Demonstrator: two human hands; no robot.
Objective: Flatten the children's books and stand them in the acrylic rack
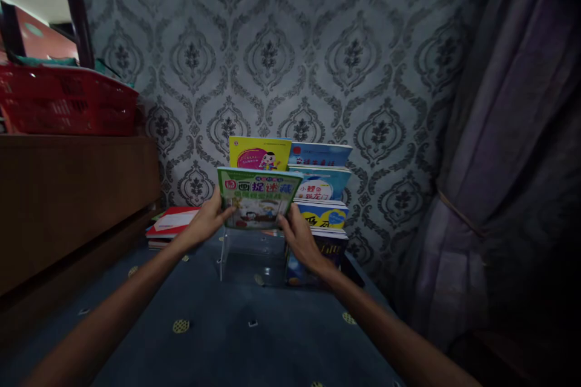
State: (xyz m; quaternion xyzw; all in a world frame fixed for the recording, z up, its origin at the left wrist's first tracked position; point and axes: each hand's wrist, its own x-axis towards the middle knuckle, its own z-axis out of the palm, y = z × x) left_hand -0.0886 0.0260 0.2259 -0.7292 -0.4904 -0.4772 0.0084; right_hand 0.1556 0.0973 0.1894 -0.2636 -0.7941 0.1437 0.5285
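Observation:
Between my two hands is a green-bordered picture book [256, 201], its cover facing me and leaning slightly back. My left hand [209, 217] grips its left edge, thumb on the front. On the lower right edge my right hand [299, 236] closes the same way. The book is held in front of a clear acrylic stand [254, 260] with stepped tiers. Behind it a yellow book [254, 150] stands on the upper tier. To the right, blue books [320, 154] and a dark blue book [302, 269] stand in rising rows, the lower ones partly covered by my right hand.
A small stack of books with a red cover [175, 217] lies left of the stand on the dark blue patterned cloth [218, 338]. Wooden drawers [77, 193] with a red plastic basket [68, 100] rise at left. Patterned wallpaper is behind; a tied curtain [458, 224] hangs at right.

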